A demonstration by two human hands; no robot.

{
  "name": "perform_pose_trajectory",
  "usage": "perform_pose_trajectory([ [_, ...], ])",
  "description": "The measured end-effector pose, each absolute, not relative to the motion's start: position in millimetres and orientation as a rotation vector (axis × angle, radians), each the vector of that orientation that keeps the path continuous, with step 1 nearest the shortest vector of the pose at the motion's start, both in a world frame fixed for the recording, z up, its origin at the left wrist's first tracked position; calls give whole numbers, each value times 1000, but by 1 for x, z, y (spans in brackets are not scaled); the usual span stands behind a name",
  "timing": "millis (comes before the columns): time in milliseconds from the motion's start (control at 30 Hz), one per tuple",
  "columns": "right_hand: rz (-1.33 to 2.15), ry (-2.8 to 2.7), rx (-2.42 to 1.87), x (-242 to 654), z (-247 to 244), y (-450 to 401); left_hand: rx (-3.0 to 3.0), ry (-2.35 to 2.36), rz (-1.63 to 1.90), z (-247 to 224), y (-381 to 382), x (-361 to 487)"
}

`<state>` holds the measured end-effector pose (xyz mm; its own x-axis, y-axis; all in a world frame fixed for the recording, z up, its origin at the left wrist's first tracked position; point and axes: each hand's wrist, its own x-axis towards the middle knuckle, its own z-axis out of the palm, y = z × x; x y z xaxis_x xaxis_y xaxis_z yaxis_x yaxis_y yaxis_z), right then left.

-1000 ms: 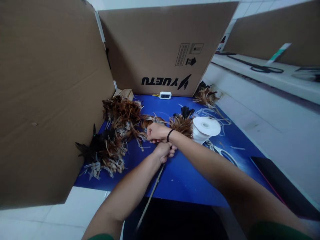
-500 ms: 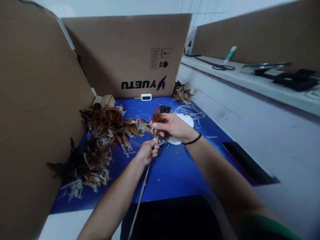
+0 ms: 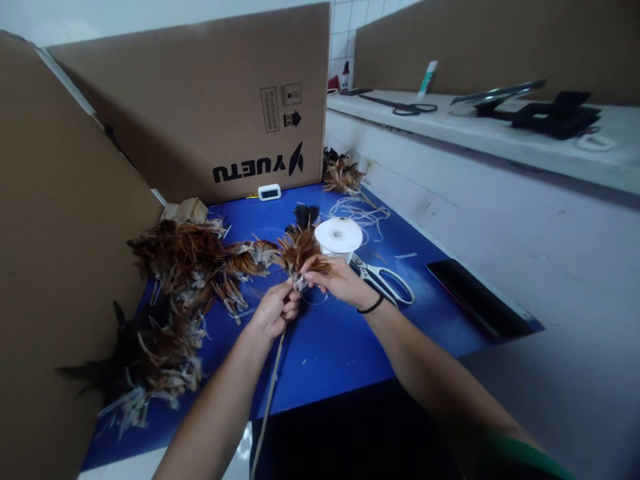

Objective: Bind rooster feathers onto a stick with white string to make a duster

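Observation:
My left hand (image 3: pixel 277 308) is closed around the top of a thin stick (image 3: pixel 271 393), which slants down toward my lap. Brown feathers (image 3: pixel 299 248), with black ones (image 3: pixel 306 216) at the far end, fan out beyond that grip like the head of a feather duster. My right hand (image 3: pixel 337 280) pinches the pale base of the brown feathers, right beside the left fingertips. Its fingers partly hide where feathers and stick meet. Just behind the right hand stand a white spool (image 3: pixel 340 235) and white-handled scissors (image 3: pixel 395 283), the latter partly covered by the wrist.
Piles of brown and black feathers (image 3: pixel 175 253) lie left on the blue table (image 3: pixel 340 353). A feather bundle (image 3: pixel 343 175), loose pale strips (image 3: pixel 360 212) and a small white digital device (image 3: pixel 269 192) are farther back. A black phone-like slab (image 3: pixel 483 300) lies right; cardboard panels (image 3: pixel 200 100) stand behind.
My right hand has come down from above the stick's tip to the feather base beside my left hand. The brown feathers now spread around the tip. The view has shifted, showing the spool and scissors.

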<state>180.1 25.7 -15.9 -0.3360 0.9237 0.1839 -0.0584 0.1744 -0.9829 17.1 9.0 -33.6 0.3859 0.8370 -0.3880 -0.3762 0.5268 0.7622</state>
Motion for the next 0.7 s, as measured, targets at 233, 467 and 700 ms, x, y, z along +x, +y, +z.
perform_pose_trajectory([
  [233,1313,-1607,-899,180,-19,27,615,898,823,-31,8,20],
  [467,1038,-1845,-805,188,-17,24,561,902,830,-30,6,20],
  [700,665,-2029,-835,186,-15,20,531,895,833,-28,7,19],
])
